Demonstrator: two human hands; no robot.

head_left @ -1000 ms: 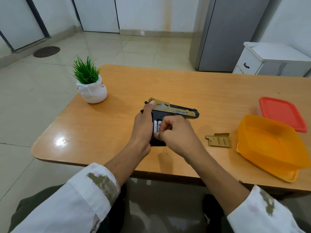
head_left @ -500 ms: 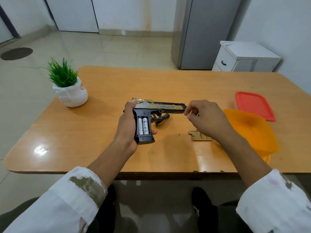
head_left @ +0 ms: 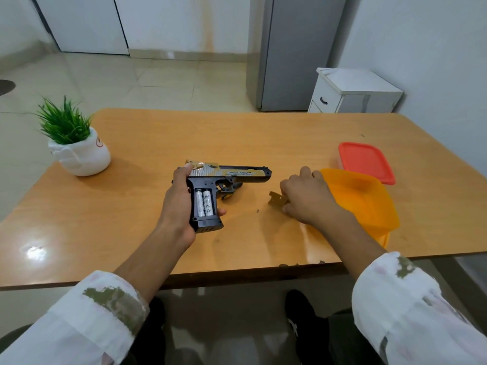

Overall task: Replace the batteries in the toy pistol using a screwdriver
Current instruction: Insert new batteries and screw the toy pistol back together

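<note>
Pistol: toy pistol (head_left: 229, 173) over table (head_left: 158, 133), handle gripped by left hand (head_left: 179, 206).
Done: two batteries (head_left: 204, 202) seated, compartment uncovered.
Remaining: right hand (head_left: 305, 198) pinches battery cover (head_left: 275, 200), likely to refit and screw down.

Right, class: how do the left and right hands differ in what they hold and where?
The left hand grips the toy pistol by its handle; the right hand pinches the gold cover. The left hand is away from the orange tub; the right hand is beside it. Both have curled fingers.
</note>
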